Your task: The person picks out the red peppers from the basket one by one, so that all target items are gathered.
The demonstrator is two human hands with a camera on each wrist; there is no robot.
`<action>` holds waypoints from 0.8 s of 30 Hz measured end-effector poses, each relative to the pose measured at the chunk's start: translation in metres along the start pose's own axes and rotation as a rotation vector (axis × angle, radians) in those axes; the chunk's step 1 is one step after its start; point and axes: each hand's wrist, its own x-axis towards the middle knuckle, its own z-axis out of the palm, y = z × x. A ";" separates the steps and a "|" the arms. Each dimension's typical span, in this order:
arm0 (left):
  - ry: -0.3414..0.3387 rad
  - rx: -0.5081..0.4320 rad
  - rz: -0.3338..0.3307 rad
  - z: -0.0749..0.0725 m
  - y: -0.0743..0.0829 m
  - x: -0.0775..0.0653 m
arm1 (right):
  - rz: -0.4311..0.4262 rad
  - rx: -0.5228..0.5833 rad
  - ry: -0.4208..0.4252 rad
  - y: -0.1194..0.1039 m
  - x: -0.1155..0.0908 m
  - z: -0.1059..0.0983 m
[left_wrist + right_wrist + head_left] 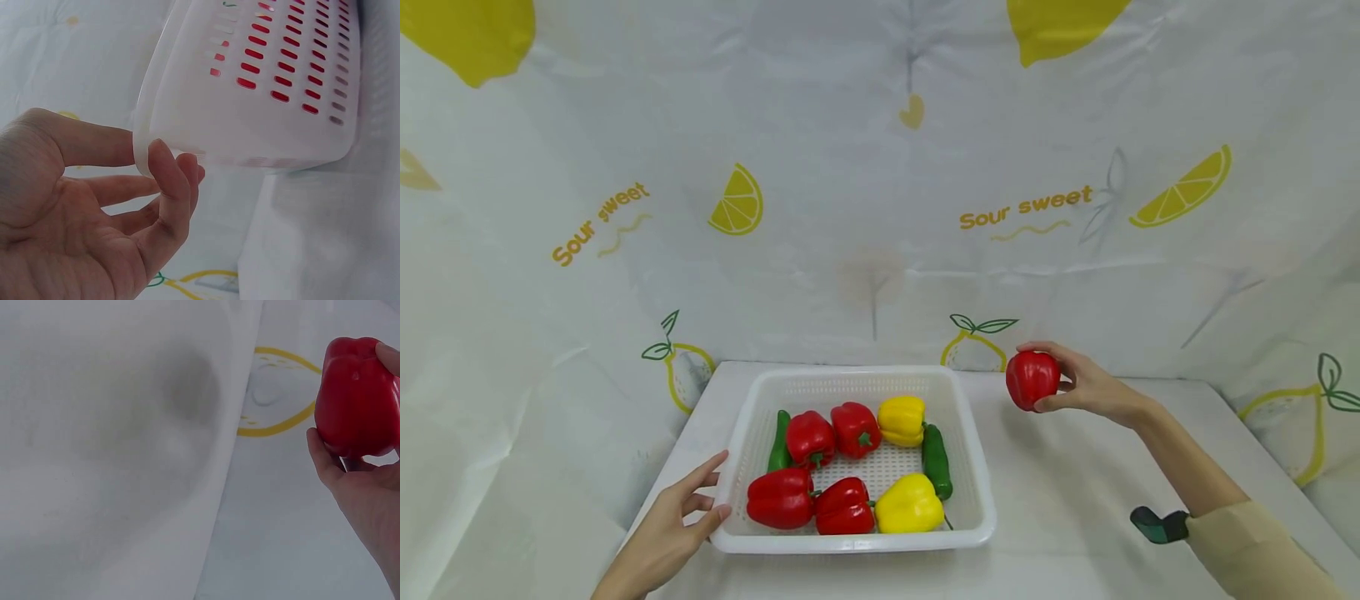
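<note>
A white plastic basket [857, 543] stands on the table, holding several red bell peppers [780, 498], yellow bell peppers [909, 504] and green chili peppers [936, 461]. At its left side my left hand [662, 529] holds the rim, the thumb on the front left corner. In the left wrist view, curled fingers [172, 194] lie by the basket's outer wall [206, 119]. To the right of the basket, my right hand [1093, 390] grips a red bell pepper [1032, 380] above the table. The right wrist view shows this pepper [356, 400] between thumb and fingers.
The white table [1075, 500] extends right of the basket. Behind it hangs a pale sheet [850, 275] printed with lemons and words. A dark green strip [1159, 526] sits by the right sleeve [1255, 546].
</note>
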 end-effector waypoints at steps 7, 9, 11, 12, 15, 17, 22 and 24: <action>-0.004 0.007 -0.002 0.000 0.000 0.000 | 0.078 0.040 -0.049 0.022 0.003 -0.002; -0.005 0.009 -0.003 0.000 0.000 0.000 | 0.094 0.050 -0.064 0.028 0.004 -0.002; -0.004 0.010 -0.003 0.000 0.000 0.000 | 0.109 0.056 -0.081 0.034 0.006 -0.002; -0.004 0.010 -0.003 0.000 0.000 0.000 | 0.115 0.061 -0.088 0.036 0.007 -0.001; -0.004 0.008 -0.005 0.000 0.000 0.000 | 0.131 0.054 -0.101 0.045 0.009 0.001; -0.003 0.009 -0.009 0.000 0.000 0.000 | 0.146 0.050 -0.103 0.051 0.009 0.002; 0.002 0.018 -0.015 0.000 0.000 0.002 | 0.184 0.050 -0.102 0.065 0.011 0.002; 0.004 0.021 -0.017 0.000 0.000 0.002 | 0.190 0.048 -0.104 0.069 0.011 0.003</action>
